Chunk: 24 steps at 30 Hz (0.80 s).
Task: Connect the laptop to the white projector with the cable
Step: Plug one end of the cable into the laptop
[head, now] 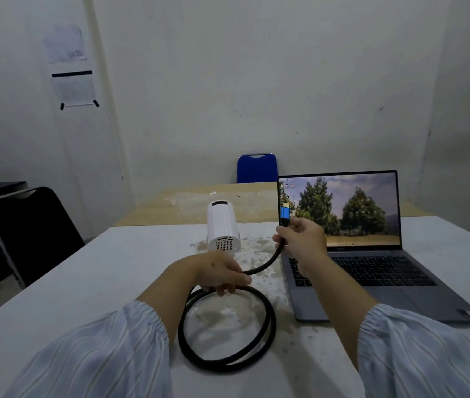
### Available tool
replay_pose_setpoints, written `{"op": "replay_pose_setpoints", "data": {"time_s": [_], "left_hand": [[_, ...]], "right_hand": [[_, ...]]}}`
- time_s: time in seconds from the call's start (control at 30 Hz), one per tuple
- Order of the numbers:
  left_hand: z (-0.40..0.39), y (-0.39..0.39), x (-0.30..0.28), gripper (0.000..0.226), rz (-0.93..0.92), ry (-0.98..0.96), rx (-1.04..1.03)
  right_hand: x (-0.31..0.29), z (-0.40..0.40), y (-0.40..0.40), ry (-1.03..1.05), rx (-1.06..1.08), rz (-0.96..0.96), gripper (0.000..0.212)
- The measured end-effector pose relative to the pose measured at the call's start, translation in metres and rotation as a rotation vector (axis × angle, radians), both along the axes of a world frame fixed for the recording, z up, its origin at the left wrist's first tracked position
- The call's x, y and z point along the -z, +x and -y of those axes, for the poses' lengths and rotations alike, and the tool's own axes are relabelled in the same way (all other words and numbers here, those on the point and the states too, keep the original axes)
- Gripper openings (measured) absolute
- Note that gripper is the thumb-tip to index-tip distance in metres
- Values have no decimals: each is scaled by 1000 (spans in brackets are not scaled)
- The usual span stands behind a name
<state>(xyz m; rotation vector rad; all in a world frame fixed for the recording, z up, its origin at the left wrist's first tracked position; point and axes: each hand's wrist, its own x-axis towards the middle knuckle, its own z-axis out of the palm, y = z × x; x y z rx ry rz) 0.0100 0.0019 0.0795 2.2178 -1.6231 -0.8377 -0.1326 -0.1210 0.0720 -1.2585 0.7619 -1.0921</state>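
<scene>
A white projector point(223, 225) stands on the white table point(98, 277), its vented back end facing me. To its right is an open grey laptop point(371, 268) with trees on its screen. A black cable point(228, 334) lies coiled in a loop on the table in front of me. My left hand point(216, 272) grips the top of the coil, just in front of the projector. My right hand point(302, 239) holds the cable's blue plug point(285, 212) upright, above the laptop's left edge and beside the screen.
A black chair point(27, 234) stands at the table's left side and a blue chair point(256, 168) at the far end. A second, tan table point(193, 205) butts against the far edge. The white table's surface is stained around the projector. Papers are taped to the wall point(70, 67).
</scene>
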Motion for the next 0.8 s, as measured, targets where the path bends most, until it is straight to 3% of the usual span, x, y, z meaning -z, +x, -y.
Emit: {"op": "replay_pose_setpoints", "data": {"time_s": [0.13, 0.27, 0.37, 0.43, 0.57, 0.67, 0.77, 0.8], "left_hand": [[13, -11, -12, 61, 74, -211, -69], [40, -34, -19, 52, -63, -509, -194], [61, -52, -15, 42, -82, -629, -285], [72, -63, -7, 34, -43, -647, -295], [91, -76, 13, 30, 27, -574, -314], [104, -82, 27, 27, -31, -500, -319], [111, -82, 40, 30, -101, -442, -324], [113, -81, 44, 31, -132, -432, -333]], "right_hand": [[2, 2, 4, -91, 12, -117, 23], [7, 1, 9, -130, 10, -189, 22], [14, -1, 9, -166, 19, -203, 18], [21, 1, 8, -207, 54, -233, 14], [36, 7, 2, -207, 74, -325, 27], [47, 16, -10, -301, 75, -400, 35], [54, 22, -22, -456, -15, -530, 15], [58, 26, -24, -499, -33, -596, 25]]}}
